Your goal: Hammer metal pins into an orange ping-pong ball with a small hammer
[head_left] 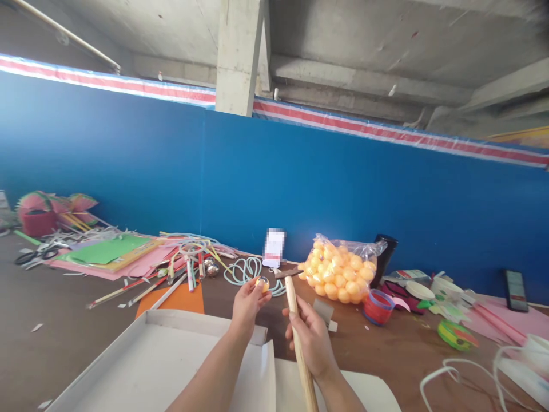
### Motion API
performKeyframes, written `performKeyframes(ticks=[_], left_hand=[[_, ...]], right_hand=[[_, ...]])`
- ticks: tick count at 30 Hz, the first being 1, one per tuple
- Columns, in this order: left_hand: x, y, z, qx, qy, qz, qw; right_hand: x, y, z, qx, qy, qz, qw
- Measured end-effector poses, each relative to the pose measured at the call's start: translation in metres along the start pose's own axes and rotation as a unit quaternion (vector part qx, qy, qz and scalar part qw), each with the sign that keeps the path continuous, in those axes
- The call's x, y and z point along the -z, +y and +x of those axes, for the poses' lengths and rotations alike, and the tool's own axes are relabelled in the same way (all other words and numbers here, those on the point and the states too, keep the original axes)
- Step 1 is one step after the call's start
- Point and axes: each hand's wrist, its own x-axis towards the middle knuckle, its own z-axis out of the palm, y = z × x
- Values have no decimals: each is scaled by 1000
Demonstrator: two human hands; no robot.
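Pinched in the fingers of my left hand [250, 302] is a small shiny ball [263, 282] with an orange-gold sheen; its material is unclear. My right hand [312, 337] is wrapped round the wooden handle of a hammer [291, 294]. The hammer stands nearly upright, its dark head at the top, a little right of the ball and apart from it. Below both hands lies an open white cardboard box [197, 349] with its flaps spread. Just beyond them sit coils of pale blue tubing [246, 269].
A clear bag of orange balls [343, 272] stands behind my right hand, beside a red-and-blue tub [378, 307]. Leftward lie coloured paper sheets [105, 250], sticks, scissors [38, 256] and shiny silver balls [211, 267]. A green tape roll [457, 335] and white cord [467, 366] are at right.
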Motion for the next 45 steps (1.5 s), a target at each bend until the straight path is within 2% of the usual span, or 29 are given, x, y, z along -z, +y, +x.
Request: performKeyframes(ticks=[4, 10, 16, 21, 26, 32, 39, 45], left_hand=[[-1, 0, -2, -9, -2, 4, 1000], [0, 0, -2, -12, -12, 16, 1000], [3, -4, 2, -10, -21, 29, 999], [3, -4, 2, -16, -19, 29, 999], [3, -4, 4, -3, -16, 16, 1000], [2, 1, 0, 9, -46, -3, 999], [1, 4, -7, 20, -118, -24, 992], [2, 5, -8, 28, -144, -33, 989]], right_hand=[[-1, 1, 0, -14, -34, -13, 999], [-2, -1, -1, -2, 17, 6, 1000], [-3, -4, -2, -20, -12, -5, 1000], [-6, -9, -3, -10, 39, 7, 999], [-4, -3, -1, -21, -19, -8, 1000], [1, -1, 2, -33, 13, 14, 999], [6, 15, 15, -102, 28, -6, 994], [5, 27, 19, -171, -25, -26, 985]])
